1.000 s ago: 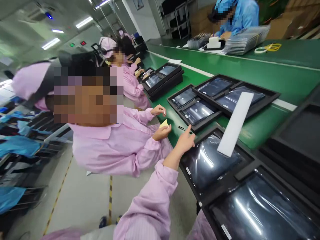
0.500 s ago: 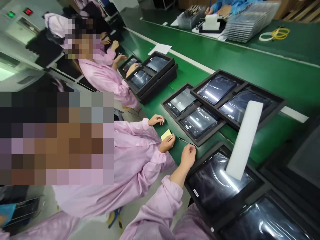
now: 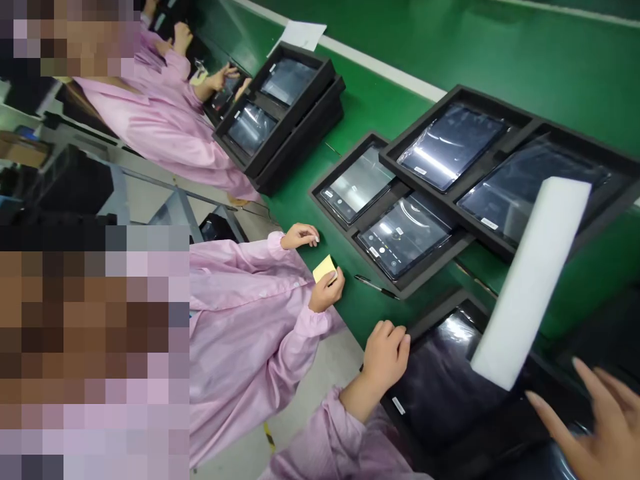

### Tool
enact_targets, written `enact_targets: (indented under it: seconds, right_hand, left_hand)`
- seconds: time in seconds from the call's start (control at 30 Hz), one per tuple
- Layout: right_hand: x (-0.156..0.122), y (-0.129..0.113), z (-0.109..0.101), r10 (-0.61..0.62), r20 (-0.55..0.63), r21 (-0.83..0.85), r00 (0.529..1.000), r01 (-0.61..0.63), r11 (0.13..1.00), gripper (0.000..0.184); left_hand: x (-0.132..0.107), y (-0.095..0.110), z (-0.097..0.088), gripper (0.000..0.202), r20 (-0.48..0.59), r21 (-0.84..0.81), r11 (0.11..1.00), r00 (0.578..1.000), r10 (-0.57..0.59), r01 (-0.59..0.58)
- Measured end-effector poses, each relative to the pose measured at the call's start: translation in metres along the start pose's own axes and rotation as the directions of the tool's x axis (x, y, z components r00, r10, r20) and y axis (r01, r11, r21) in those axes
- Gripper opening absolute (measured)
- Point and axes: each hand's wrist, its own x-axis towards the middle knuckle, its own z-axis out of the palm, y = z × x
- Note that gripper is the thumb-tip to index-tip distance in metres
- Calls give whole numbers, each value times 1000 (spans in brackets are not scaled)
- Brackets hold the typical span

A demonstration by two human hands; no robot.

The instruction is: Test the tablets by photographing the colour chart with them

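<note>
At the left rim of the nearest black tray (image 3: 440,313), my left hand (image 3: 384,357) has its fingers curled over the edge. My right hand (image 3: 597,423) is at the lower right with fingers spread, holding nothing, above the same tray. A dark tablet in clear film (image 3: 435,387) lies in this tray, a small white label at its lower corner. A second tablet (image 3: 575,453) is partly hidden beneath my right hand. A long white foam block (image 3: 533,283) slants across the tray's far side. Just beyond my left hand lies a black pen (image 3: 377,287) on the green table.
Two overlapping trays with wrapped tablets (image 3: 453,150) stand farther along the table. Beside me, a co-worker in pink (image 3: 255,313) holds a yellow paper pad (image 3: 325,269). Beyond, another person in pink (image 3: 155,127) sits by stacked trays (image 3: 300,133).
My left hand has moved from beside the pen to the near tray's rim. My right hand has come into view at lower right. The view has shifted and moved closer to the table.
</note>
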Motion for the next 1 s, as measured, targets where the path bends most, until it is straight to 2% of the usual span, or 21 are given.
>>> enact_targets:
  seconds: [0.1,0.2,0.27,0.33,0.47,0.6,0.67,0.73,0.8,0.9,1.0]
  right_hand:
    - [32,-23,20,157,61,-2,986,-157,988,85]
    - [52,-45,28,357,169,-5,919,-361,933,99]
    - [53,-50,30,412,213,-31,886,-415,909,103]
    - [48,-44,32,378,202,-44,904,-377,925,99]
    - [35,-22,39,174,115,-37,978,-171,985,88]
    - [32,-20,41,124,75,-37,989,-121,992,93]
    - [31,-23,40,111,42,-40,993,-110,993,91]
    - [29,-22,41,87,16,-41,996,-86,995,86]
    - [25,-16,42,64,24,-16,998,-63,998,84]
    - [16,0,43,137,114,76,984,-147,986,88]
    - [7,12,42,304,218,197,928,-346,917,91]
  left_hand:
    - [-3,2,-2,28,-16,18,1000,1000,17,-16]
    - [-5,6,-3,26,-43,27,999,999,29,-28]
    - [-5,7,-3,26,-62,18,999,998,33,-32]
    - [-5,8,-2,25,-81,-7,1000,996,23,-24]
    - [-5,10,1,20,-115,-132,991,992,-48,32]
    - [9,10,-7,20,-174,-350,928,964,-201,130]
    - [31,4,-17,27,-222,-463,863,917,-332,201]
    - [65,-5,-29,37,-249,-573,773,840,-482,273]
    - [105,-15,-42,46,-225,-680,653,753,-619,333]
    - [161,-26,-60,43,-89,-811,434,651,-753,391]
    - [193,-28,-73,36,87,-888,208,593,-800,411]
